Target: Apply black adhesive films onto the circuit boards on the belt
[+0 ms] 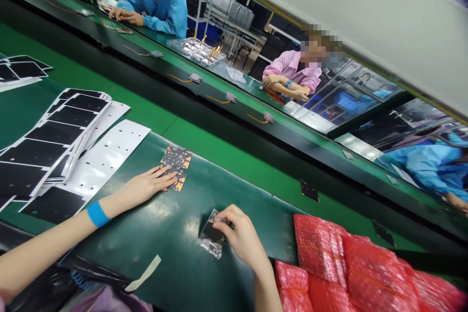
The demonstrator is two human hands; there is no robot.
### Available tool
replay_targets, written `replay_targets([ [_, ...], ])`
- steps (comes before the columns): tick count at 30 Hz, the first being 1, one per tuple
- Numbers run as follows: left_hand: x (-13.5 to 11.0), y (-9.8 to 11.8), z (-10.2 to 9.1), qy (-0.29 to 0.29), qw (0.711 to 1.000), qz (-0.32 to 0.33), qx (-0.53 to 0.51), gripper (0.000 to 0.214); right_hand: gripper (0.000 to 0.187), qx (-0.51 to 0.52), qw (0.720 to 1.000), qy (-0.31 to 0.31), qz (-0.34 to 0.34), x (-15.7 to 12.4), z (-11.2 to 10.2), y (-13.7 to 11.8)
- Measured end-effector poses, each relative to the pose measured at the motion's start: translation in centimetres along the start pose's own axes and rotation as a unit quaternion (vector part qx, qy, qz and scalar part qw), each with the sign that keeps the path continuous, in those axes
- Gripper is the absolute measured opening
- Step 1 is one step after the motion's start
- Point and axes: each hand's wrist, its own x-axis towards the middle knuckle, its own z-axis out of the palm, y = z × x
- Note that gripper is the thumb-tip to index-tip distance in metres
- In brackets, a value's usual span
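On the green table mat, my left hand (148, 186) lies with its fingers stretched over the lower part of a dark circuit board panel (177, 158) with orange patches. A blue band (98, 213) circles that wrist. Nearer to me, my right hand (239, 234) pinches the upper right edge of a small circuit board (211, 236) with a black face and a silvery lower end. This board is tilted against the mat, and my fingers hide part of its right side.
Black-and-white adhesive sheets (73, 126) are stacked at left. Red bubble-wrap packs (376, 268) lie at right, and a pale tape strip (145, 273) is in front. Beyond runs a dark conveyor belt (219, 87) carrying small boards with orange flex cables. Several people sit across it.
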Motion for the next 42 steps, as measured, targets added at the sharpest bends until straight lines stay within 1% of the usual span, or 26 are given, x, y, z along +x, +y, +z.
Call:
replay_targets([
  [2,0.2,0.3,-0.8,0.005,1.0,-0.012,-0.007,0.044,0.019,0.075,0.995,-0.014,-0.059,0.2,0.3,-1.3],
  [3,0.2,0.4,-1.3,0.01,1.0,-0.02,-0.011,0.045,0.021,0.098,0.99,-0.013,-0.098,0.5,1.1,-1.8],
  [5,-0.2,0.9,-2.4,0.027,0.999,-0.04,-0.018,0.047,0.026,0.099,0.978,-0.002,-0.181,1.7,3.9,-2.5],
  [6,-0.4,1.3,-3.0,0.037,0.998,-0.05,-0.02,0.049,0.028,0.074,0.971,-0.001,-0.229,2.5,5.5,-2.7],
  [8,-1.1,2.1,-3.9,0.055,0.996,-0.064,-0.026,0.049,0.031,-0.006,0.962,-0.01,-0.272,3.8,8.5,-2.6],
  [10,-2.0,3.5,-4.2,0.064,0.997,-0.045,-0.024,0.049,0.038,-0.073,0.953,-0.041,-0.292,4.3,10.0,-2.1],
  [12,-3.1,5.2,-3.6,0.063,0.998,0.026,0.011,0.054,0.051,-0.108,0.954,-0.059,-0.272,3.4,9.4,-1.2],
  [14,-4.4,6.9,-2.4,0.072,0.989,0.107,0.074,0.061,0.061,-0.13,0.971,-0.05,-0.195,1.4,7.7,0.0],
  [16,-5.5,7.9,-1.1,0.092,0.982,0.122,0.112,0.056,0.077,-0.162,0.981,-0.039,-0.098,-1.2,6.1,1.6],
  [17,-6.0,7.9,-0.5,0.089,0.982,0.119,0.117,0.059,0.086,-0.179,0.981,-0.038,-0.067,-2.4,5.6,2.3],
  [18,-6.4,7.6,-0.1,0.085,0.983,0.117,0.116,0.065,0.091,-0.194,0.979,-0.039,-0.053,-3.5,5.4,3.1],
  [19,-6.7,7.1,0.2,0.076,0.984,0.114,0.109,0.071,0.091,-0.208,0.976,-0.04,-0.056,-4.4,5.5,3.7],
  [21,-7.2,5.5,0.5,0.056,0.988,0.11,0.097,0.078,0.081,-0.234,0.968,-0.031,-0.088,-5.4,6.0,4.5],
  [24,-7.6,3.3,0.5,0.046,0.989,0.091,0.103,0.078,0.065,-0.25,0.958,0.006,-0.137,-5.6,6.2,4.1],
  [26,-7.5,2.7,0.2,0.053,0.989,0.085,0.109,0.075,0.045,-0.209,0.964,0.036,-0.159,-5.1,5.4,2.9],
  [28,-7.2,3.1,-0.5,0.063,0.991,0.084,0.088,0.068,0.036,-0.119,0.98,0.063,-0.147,-3.9,4.2,1.4],
  [30,-6.7,4.4,-1.6,0.074,0.996,0.052,0.018,0.056,0.038,0.001,0.993,0.073,-0.088,-2.3,3.6,-0.3],
  [32,-6.2,6.4,-2.9,0.067,0.99,-0.04,-0.12,0.044,0.04,0.131,0.99,0.051,-0.017,-0.5,4.0,-1.9],
  [33,-5.9,7.5,-3.5,0.052,0.97,-0.107,-0.211,0.043,0.04,0.187,0.982,0.031,0.004,0.4,4.6,-2.7],
  [34,-5.6,8.7,-4.0,0.024,0.936,-0.172,-0.308,0.045,0.037,0.233,0.972,0.016,0.014,1.1,5.4,-3.5],
  [36,-5.2,10.9,-4.6,-0.024,0.849,-0.275,-0.451,0.053,0.027,0.311,0.95,0.012,0.027,2.1,7.4,-4.8],
  [37,-5.1,11.8,-4.7,-0.019,0.805,-0.319,-0.5,0.057,0.024,0.352,0.935,0.017,0.039,2.3,8.5,-5.3],
  [39,-5.6,13.1,-4.4,0.045,0.735,-0.397,-0.548,0.066,0.032,0.438,0.895,0.007,0.087,2.3,10.6,-5.9],
  [40,-6.2,13.4,-4.1,0.071,0.712,-0.427,-0.553,0.069,0.035,0.466,0.877,-0.011,0.114,2.2,11.6,-6.0],
  [41,-7.1,13.5,-3.9,0.081,0.7,-0.456,-0.544,0.07,0.035,0.475,0.869,-0.034,0.135,2.2,12.5,-6.1],
  [42,-8.1,13.4,-3.7,0.068,0.703,-0.479,-0.521,0.069,0.033,0.465,0.871,-0.056,0.147,2.2,13.3,-6.2],
])
